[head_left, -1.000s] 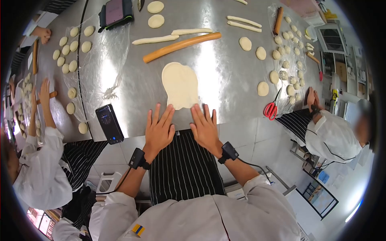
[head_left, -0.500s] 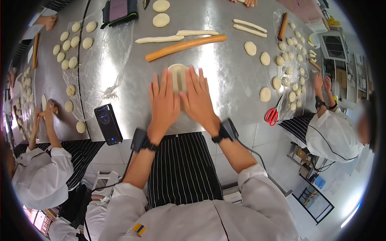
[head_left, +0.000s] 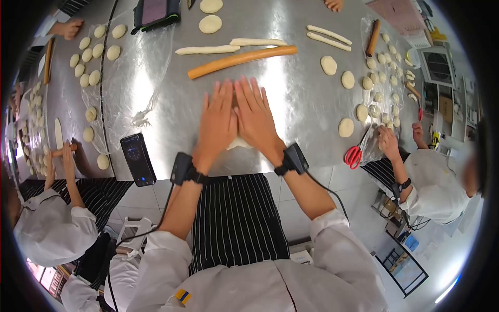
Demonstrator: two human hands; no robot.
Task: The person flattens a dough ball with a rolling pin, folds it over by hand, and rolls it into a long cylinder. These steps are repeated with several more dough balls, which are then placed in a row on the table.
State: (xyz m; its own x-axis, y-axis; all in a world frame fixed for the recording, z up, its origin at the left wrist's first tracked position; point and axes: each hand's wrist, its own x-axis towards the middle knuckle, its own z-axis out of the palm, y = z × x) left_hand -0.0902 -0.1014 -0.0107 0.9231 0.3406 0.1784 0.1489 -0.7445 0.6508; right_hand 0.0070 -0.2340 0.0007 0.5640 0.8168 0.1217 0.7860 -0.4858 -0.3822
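My left hand (head_left: 218, 119) and my right hand (head_left: 258, 117) lie side by side, fingers stretched out and palms down, over a piece of dough (head_left: 239, 143). Most of that dough is hidden beneath them; a pale edge shows between the heels of my hands. Just past my fingertips lies a long wooden rolling pin (head_left: 242, 62), set at a slant. Behind it are two dough strips, one (head_left: 208, 50) to the left and one (head_left: 258, 42) to the right. Further back sit two flat dough rounds (head_left: 210, 24).
Dough balls (head_left: 97, 50) rest on plastic sheet at left, near a phone (head_left: 138, 159). Red-handled scissors (head_left: 353, 156) lie by the table's right edge, near more dough rounds (head_left: 348, 79). Co-workers (head_left: 54, 223) (head_left: 434, 177) stand on both sides. A pouch (head_left: 156, 14) lies at the back.
My hands have slid forward over the dough, which showed past my fingers before and now shows near my wrists. The right co-worker's hand has moved to the dough balls near the scissors.
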